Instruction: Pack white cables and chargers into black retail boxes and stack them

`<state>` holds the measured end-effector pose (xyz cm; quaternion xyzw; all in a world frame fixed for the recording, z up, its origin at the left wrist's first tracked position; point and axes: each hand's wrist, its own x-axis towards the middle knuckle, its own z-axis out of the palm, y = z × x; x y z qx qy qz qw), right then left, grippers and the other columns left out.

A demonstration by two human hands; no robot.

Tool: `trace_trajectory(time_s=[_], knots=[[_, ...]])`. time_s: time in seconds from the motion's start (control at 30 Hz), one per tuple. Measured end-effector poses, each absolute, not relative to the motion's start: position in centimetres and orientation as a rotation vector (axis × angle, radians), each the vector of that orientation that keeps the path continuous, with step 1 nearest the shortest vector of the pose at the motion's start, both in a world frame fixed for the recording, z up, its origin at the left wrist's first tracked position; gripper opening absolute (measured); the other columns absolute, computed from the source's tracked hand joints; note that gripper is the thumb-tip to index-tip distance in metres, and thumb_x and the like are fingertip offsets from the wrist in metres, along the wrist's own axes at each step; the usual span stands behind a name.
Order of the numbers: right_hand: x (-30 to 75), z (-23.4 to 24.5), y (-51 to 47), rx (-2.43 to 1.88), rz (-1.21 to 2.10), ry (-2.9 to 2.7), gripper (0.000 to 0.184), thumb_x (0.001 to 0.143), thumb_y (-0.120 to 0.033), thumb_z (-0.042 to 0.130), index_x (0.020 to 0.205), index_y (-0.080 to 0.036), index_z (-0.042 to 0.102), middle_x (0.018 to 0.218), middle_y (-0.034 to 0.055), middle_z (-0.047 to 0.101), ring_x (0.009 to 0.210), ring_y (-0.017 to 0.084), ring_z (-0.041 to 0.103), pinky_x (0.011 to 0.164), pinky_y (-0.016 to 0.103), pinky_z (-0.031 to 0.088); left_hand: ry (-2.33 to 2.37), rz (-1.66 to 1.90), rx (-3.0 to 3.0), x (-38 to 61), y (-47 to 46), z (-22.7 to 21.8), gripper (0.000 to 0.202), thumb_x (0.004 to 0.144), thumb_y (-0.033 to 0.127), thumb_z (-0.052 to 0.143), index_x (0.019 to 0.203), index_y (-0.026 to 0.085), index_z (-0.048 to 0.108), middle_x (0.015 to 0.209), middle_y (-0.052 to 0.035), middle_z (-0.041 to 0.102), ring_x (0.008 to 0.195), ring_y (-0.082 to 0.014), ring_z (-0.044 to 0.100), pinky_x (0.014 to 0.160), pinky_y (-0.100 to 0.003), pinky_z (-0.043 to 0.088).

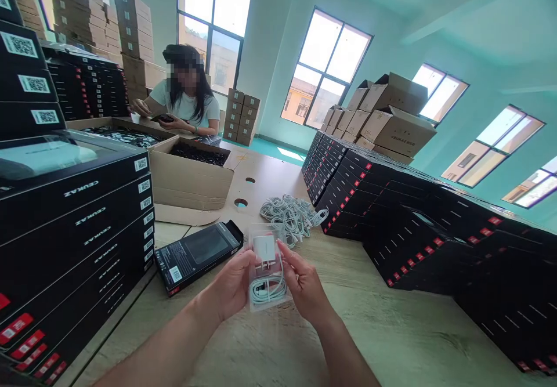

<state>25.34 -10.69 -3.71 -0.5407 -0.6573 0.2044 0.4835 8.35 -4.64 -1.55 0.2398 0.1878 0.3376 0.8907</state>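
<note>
Between my hands is a clear plastic tray [270,301], held up above the table. A white charger plug [264,248] sits in its upper part, metal prongs pointing down towards me. Below it lies a coiled white cable [268,289]. My left hand [235,282] grips the tray's left edge, thumb beside the plug. On the other side my right hand [303,282] has its fingers closed on the right edge. A black box [198,256] with a dark window and an open end flap rests left of the tray. Just beyond is a pile of white cables [289,216].
Stacks of black boxes stand at left [87,224] and right [400,219]. A cardboard carton [191,184] of small dark items sits further back. Another person [191,97] works at the far side. Opened brown cartons [391,114] top the right stacks. The table [243,346] has round holes.
</note>
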Motion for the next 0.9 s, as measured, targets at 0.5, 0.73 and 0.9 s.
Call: trace_trajectory(time_s=[0.5, 0.73, 0.9], knots=[[24.0, -4.4, -10.7, -1.344, 0.712, -1.401, 0.046, 0.101, -0.042, 0.048, 0.145, -0.029, 0.057, 0.139, 0.0039, 0.066, 0.123, 0.026, 0.065, 0.106, 0.044, 0.051, 0.399, 0.817, 0.492, 9.0, -4.7, -1.9, 0.025, 0.069, 0.011, 0.06, 0.093, 0.016, 0.064, 0.082, -0.0067, 0.075, 0.07, -0.0239, 0.073, 0.072, -0.039, 0.059], [24.6, -5.0, -10.4, -1.306, 0.741, -1.409, 0.045, 0.101, -0.042, 0.049, 0.143, -0.031, 0.058, 0.14, 0.0029, 0.065, 0.122, 0.026, 0.066, 0.105, 0.044, 0.052, 0.401, 0.745, 0.453, 8.4, -4.6, -1.7, 0.035, 0.07, 0.011, 0.057, 0.104, 0.015, 0.065, 0.083, -0.0076, 0.075, 0.076, -0.0264, 0.073, 0.077, -0.042, 0.058], [24.1, -5.1, -10.0, -1.336, 0.555, -1.515, 0.043, 0.102, -0.038, 0.048, 0.144, -0.031, 0.057, 0.144, 0.002, 0.062, 0.128, 0.026, 0.062, 0.111, 0.044, 0.046, 0.334, 0.708, 0.404, 8.0, -4.2, -1.9, 0.053, 0.063, 0.009, 0.055, 0.114, 0.014, 0.065, 0.09, -0.0091, 0.076, 0.085, -0.028, 0.074, 0.084, -0.043, 0.057]])
